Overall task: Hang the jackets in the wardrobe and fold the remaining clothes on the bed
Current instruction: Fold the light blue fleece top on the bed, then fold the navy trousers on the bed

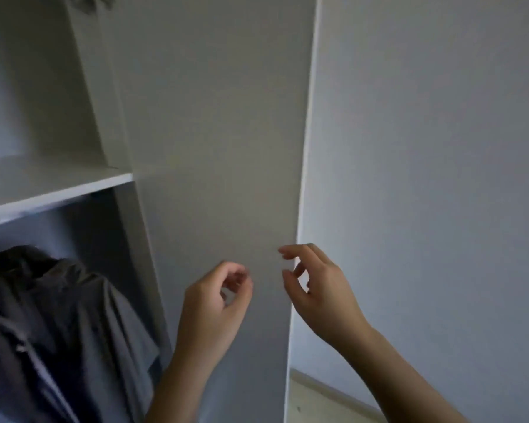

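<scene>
Lower centre, the left hand (217, 297) and right hand (318, 288), loosely curled and empty, face the wardrobe door (214, 148); a jacket (74, 315) hangs lower left.

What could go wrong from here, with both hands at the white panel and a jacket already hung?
1. The right hand has its fingertips at the free edge of the white panel. If that panel is a door, swinging it could pinch them.
2. The grey jacket hangs bunched close to the opening, so a closing door might trap the fabric.
3. The left hand has no grip on anything, so the panel could swing unchecked.
</scene>
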A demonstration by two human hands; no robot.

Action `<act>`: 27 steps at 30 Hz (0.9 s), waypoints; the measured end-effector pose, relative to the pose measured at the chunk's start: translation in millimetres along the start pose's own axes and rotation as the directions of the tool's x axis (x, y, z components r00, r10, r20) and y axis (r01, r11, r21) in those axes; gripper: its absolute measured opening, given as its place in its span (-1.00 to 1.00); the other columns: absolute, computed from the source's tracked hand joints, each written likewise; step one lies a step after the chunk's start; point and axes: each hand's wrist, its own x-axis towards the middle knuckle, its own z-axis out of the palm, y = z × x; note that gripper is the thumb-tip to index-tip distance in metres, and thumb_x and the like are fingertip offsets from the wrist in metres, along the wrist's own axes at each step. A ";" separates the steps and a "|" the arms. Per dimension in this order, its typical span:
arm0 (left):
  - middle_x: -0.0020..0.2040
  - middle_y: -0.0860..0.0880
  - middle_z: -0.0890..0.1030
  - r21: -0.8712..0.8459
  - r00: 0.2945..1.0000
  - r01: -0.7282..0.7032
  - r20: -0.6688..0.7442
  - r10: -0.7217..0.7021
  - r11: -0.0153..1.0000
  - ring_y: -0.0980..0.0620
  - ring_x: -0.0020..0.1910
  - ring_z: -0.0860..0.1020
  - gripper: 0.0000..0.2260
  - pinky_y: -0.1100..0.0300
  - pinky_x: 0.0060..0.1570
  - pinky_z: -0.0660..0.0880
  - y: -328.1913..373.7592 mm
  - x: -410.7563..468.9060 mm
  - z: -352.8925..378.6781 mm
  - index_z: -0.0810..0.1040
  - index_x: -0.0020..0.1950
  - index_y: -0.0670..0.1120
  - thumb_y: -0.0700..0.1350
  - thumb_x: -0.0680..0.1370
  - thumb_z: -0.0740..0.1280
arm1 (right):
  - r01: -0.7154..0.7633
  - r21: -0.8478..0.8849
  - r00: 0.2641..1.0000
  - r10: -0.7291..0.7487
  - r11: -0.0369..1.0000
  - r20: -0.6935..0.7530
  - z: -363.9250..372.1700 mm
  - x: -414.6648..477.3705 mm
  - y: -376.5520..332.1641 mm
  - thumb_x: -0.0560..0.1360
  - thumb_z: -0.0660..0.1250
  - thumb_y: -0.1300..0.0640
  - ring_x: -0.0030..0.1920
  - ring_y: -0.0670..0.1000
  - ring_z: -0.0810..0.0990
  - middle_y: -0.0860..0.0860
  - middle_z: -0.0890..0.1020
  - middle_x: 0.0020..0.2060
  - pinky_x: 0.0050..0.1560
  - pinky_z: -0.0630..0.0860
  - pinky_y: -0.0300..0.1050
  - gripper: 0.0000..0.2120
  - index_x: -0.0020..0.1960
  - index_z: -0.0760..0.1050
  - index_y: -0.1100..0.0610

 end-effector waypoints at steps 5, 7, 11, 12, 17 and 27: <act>-0.20 0.27 0.60 -0.250 0.943 -0.017 0.317 0.099 0.968 0.29 -0.12 0.56 -0.93 0.50 -0.23 0.44 87.7 -39.3 139.9 0.57 -0.07 0.11 -0.07 0.52 0.38 | -0.300 -0.152 0.947 0.276 0.942 -0.163 -116.7 -81.3 85.0 0.54 0.26 0.11 -0.05 -0.25 0.51 -0.25 0.50 0.05 -0.17 0.51 -0.33 -0.75 0.20 0.47 -0.06; -0.19 0.30 0.58 -0.321 0.908 -0.044 0.383 0.172 0.946 0.33 -0.10 0.54 -0.91 0.52 -0.22 0.45 122.3 -49.6 183.9 0.53 -0.06 0.16 -0.05 0.52 0.37 | -0.380 -0.184 0.912 0.334 0.907 -0.239 -158.5 -111.5 109.4 0.53 0.27 0.11 -0.04 -0.26 0.51 -0.25 0.50 0.03 -0.18 0.49 -0.35 -0.76 0.19 0.47 -0.05; -0.20 0.28 0.59 -0.436 0.804 -0.084 0.502 0.320 0.896 0.28 -0.12 0.55 -0.89 0.43 -0.21 0.51 184.2 -73.0 263.8 0.53 -0.09 0.16 -0.07 0.53 0.37 | -0.540 -0.236 0.819 0.439 0.808 -0.370 -230.8 -172.8 148.9 0.54 0.26 0.13 -0.11 -0.26 0.52 -0.22 0.52 0.03 -0.18 0.41 -0.38 -0.76 0.19 0.48 -0.01; -0.21 0.27 0.59 -0.466 0.776 -0.083 0.524 0.351 0.881 0.26 -0.13 0.56 -0.90 0.40 -0.20 0.52 198.7 -79.3 284.2 0.54 -0.10 0.13 -0.08 0.53 0.37 | -0.577 -0.231 0.789 0.462 0.783 -0.405 -247.7 -186.8 158.3 0.53 0.26 0.14 -0.11 -0.24 0.52 -0.21 0.53 0.03 -0.18 0.43 -0.34 -0.76 0.19 0.49 0.00; -0.24 0.25 0.60 -0.609 0.641 -0.061 0.584 0.499 0.791 0.26 -0.14 0.56 -0.92 0.49 -0.23 0.45 274.0 -114.8 385.0 0.56 -0.11 0.06 -0.12 0.53 0.37 | -0.728 -0.228 0.639 0.520 0.647 -0.566 -328.2 -248.6 203.0 0.51 0.29 0.17 -0.09 -0.22 0.53 -0.26 0.53 0.00 -0.12 0.53 -0.17 -0.77 0.15 0.52 0.00; -0.22 0.25 0.61 -0.773 0.315 0.129 0.626 0.713 0.621 0.26 -0.21 0.58 -0.88 0.46 -0.23 0.46 453.8 -188.1 618.2 0.55 -0.15 0.13 -0.10 0.52 0.38 | -0.945 -0.166 0.301 0.557 0.281 -0.774 -499.7 -364.2 322.7 0.52 0.29 0.15 -0.14 -0.15 0.54 -0.14 0.57 0.01 -0.17 0.53 -0.16 -0.80 0.14 0.53 0.03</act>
